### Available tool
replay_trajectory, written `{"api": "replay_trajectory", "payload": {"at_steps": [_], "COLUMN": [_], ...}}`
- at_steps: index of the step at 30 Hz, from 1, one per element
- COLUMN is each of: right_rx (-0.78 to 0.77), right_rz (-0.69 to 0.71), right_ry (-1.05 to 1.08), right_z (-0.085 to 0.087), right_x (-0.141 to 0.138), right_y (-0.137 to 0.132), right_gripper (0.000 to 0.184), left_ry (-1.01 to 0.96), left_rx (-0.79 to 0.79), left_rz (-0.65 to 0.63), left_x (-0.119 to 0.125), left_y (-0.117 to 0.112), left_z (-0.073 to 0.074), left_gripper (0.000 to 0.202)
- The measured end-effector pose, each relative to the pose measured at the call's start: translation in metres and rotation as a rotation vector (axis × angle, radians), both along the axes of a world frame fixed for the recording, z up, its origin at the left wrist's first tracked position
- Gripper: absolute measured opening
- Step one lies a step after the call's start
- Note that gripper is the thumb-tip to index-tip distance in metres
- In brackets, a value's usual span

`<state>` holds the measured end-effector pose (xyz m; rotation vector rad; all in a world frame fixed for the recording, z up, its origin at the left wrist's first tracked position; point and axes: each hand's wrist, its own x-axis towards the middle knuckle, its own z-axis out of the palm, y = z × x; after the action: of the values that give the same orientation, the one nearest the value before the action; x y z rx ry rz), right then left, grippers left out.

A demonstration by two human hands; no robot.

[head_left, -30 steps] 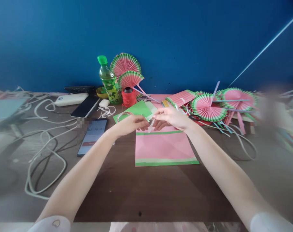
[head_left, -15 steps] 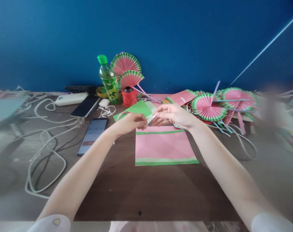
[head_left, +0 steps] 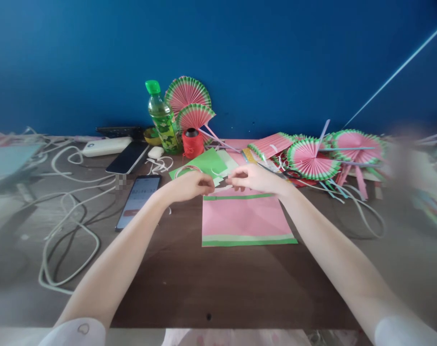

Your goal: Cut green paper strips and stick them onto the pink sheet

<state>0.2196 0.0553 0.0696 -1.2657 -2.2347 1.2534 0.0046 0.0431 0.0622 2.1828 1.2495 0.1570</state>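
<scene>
A pink sheet of paper [head_left: 245,216] with green and pale green bands along its near side and a green band at its far side lies flat on the table. My left hand [head_left: 194,185] is over its far left corner, with thumb and fingers curled together. Across a small gap, my right hand [head_left: 250,179] pinches above the sheet's far edge. Whatever sits between the fingertips of either hand is too small to make out. Just beyond them lie green paper [head_left: 209,161] and pale scraps [head_left: 218,180]. A ring-shaped roll [head_left: 185,169] partly shows behind my left hand.
A phone [head_left: 139,202], white cables [head_left: 47,250] and a white power bank [head_left: 106,146] are on the left. At the back stand a green-capped bottle [head_left: 162,120], a red thread spool [head_left: 193,144] and a folded paper fan [head_left: 187,93]. More fans [head_left: 312,158] pile up at right.
Half a second ago my hands nearly met over a small whitish piece. They are now a little farther apart, and my right hand's spread fingers have drawn together into a pinch.
</scene>
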Motion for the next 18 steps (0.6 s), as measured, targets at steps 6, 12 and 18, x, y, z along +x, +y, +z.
{"api": "replay_trajectory", "payload": {"at_steps": [6, 12, 18], "right_rx": [-0.047, -0.028, -0.049], "right_rz": [0.084, 0.126, 0.071], "right_ry": [0.024, -0.011, -0.05], "right_z": [-0.01, -0.023, -0.026], "right_x": [-0.005, -0.008, -0.014], "right_y": [0.002, 0.005, 0.004], "right_gripper": [0.039, 0.028, 0.017], "left_ry": [0.056, 0.081, 0.059], "left_rx": [-0.001, -0.015, 0.016], "left_rz": [-0.034, -0.039, 0.031], "left_x": [-0.002, -0.001, -0.003], "left_y": [0.001, 0.002, 0.003], "left_z": [-0.002, -0.004, -0.008], "left_gripper": [0.02, 0.021, 0.029]}}
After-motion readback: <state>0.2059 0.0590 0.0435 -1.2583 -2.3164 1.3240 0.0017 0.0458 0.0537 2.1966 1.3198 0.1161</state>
